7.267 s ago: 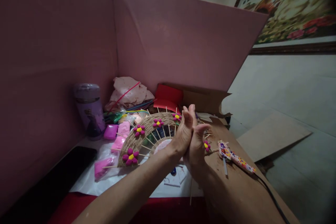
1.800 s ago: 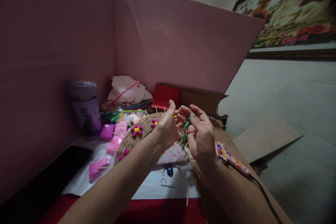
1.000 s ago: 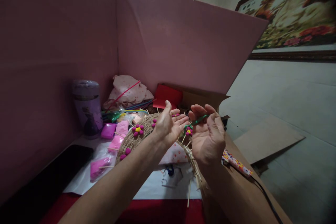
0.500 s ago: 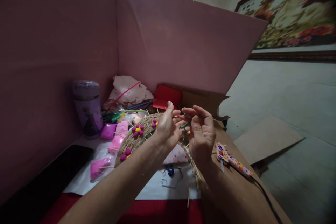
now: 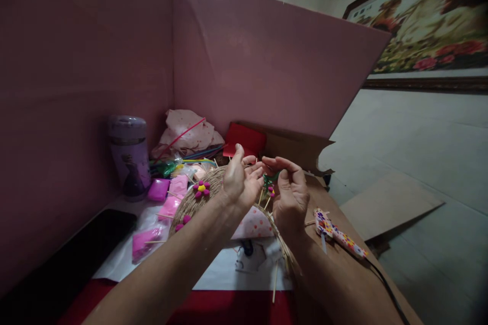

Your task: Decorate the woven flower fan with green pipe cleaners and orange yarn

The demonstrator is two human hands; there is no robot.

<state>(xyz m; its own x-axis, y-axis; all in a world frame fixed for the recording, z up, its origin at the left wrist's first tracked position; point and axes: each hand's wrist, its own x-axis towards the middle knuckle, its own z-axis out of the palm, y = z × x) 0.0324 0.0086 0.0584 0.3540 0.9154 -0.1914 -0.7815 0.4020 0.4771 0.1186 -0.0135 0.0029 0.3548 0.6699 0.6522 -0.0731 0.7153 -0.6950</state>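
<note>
My left hand (image 5: 242,180) is held palm up with its fingers stretched out, above a round twine-wound piece (image 5: 194,203) with thin sticks poking from its edge. Close to its fingertips, a thin curled green strand (image 5: 270,181) hangs from my right hand (image 5: 292,195), whose thumb and fingers close on it. Whether the strand touches my left fingers I cannot tell. A magenta flower with a yellow centre (image 5: 201,189) sits on the twine, and another magenta flower (image 5: 183,222) is partly covered by my left forearm.
Pink clay packets (image 5: 158,190) and a purple tumbler (image 5: 130,157) stand at the left, near a black phone-like slab (image 5: 102,236). A flower-patterned glue gun (image 5: 337,233) with a black cord lies at the right. Pink panels (image 5: 263,61) rise behind.
My left hand has shifted slightly left and turned its palm further up. The green strand now hangs more visibly between my hands. My right hand has barely moved.
</note>
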